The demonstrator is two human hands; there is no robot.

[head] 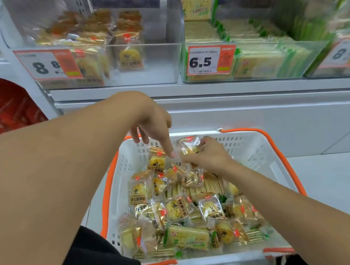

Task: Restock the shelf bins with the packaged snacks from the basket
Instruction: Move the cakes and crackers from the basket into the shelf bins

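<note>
A white basket (258, 150) with orange handles sits low in front of me, full of yellow pastry packets (179, 209) and green cracker packs (188, 237). My right hand (209, 158) holds one pastry packet (189, 146) lifted at the basket's far side. My left hand (153, 121) hangs over the basket, its forefinger pointing down and touching that packet's edge, the other fingers loosely curled. Above, a clear shelf bin (148, 63) holds the same pastry packets behind an 8.8 price tag (48, 65).
A second clear bin (313, 49), tagged 6.5 (210, 59), holds rows of green cracker packs. A third bin (343, 54) shows at the far right. Red packaged goods (1, 107) fill the left shelf. A white shelf ledge (231, 94) runs between bins and basket.
</note>
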